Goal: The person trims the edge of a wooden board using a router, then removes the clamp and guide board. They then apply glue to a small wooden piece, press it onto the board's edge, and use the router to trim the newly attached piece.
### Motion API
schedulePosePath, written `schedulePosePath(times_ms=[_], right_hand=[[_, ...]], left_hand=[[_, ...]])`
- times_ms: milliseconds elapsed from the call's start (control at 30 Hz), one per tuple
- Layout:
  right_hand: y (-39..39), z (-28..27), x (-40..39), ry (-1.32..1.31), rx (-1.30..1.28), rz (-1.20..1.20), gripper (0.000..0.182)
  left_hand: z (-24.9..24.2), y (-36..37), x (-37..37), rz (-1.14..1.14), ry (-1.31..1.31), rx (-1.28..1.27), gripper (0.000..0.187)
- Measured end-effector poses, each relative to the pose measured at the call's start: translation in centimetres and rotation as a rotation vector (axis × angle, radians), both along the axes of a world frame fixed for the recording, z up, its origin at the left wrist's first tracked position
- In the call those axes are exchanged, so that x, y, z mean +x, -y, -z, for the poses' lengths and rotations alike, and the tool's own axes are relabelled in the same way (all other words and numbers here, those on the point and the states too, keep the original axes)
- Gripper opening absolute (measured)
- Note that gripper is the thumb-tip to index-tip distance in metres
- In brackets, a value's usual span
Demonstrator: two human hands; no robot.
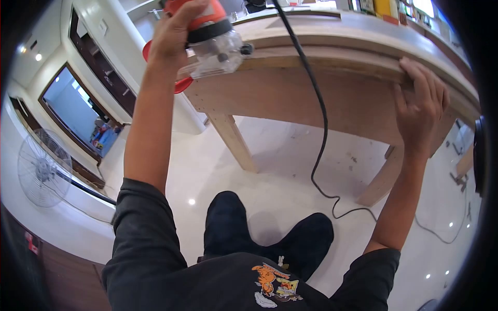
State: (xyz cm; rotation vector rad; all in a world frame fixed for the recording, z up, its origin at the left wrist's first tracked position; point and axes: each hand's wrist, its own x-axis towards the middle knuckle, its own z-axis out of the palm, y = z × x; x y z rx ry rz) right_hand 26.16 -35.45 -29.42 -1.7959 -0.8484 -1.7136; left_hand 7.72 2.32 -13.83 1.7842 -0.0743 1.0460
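Note:
My left hand (174,36) is wrapped round an orange trim router (211,41) with a black collar and a clear plastic base. The router is at the left end of a wooden workbench (290,96), its base by the bench's front edge. My right hand (423,101) lies against the right part of that edge. Its fingers stretch over the wooden edge strip (332,59), with the thumb apart on the front side. A black power cord (311,78) hangs down in front of the bench between my hands. The router's bit cannot be made out.
Wooden bench legs (236,142) stand on a glossy pale floor (290,150) with scattered debris. The cord trails across the floor to the right. A standing fan (44,168) is at the left. A yellow container (386,10) and other items sit at the back of the benchtop.

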Motion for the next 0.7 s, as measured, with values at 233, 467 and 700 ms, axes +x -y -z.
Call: schedulePosePath(times_ms=[233, 467, 700], right_hand=[[-0.2, -0.8, -1.3, -0.017, -0.012, -0.013, 0.047], [-0.4, -0.9, -2.1, -0.101, -0.023, 0.036, 0.044], [-1.2, -1.4, -3.6, -0.097, -0.048, 0.134, 0.041]], left_hand=[[1.9, 3.3, -5.8, -0.15, 0.17, 0.144, 0.051], [15.4, 3.3, -11.8, -0.078, 0.34, -0.141, 0.056], [35.6, 2.5, -9.8, 0.11, -0.164, -0.505, 0.046]])
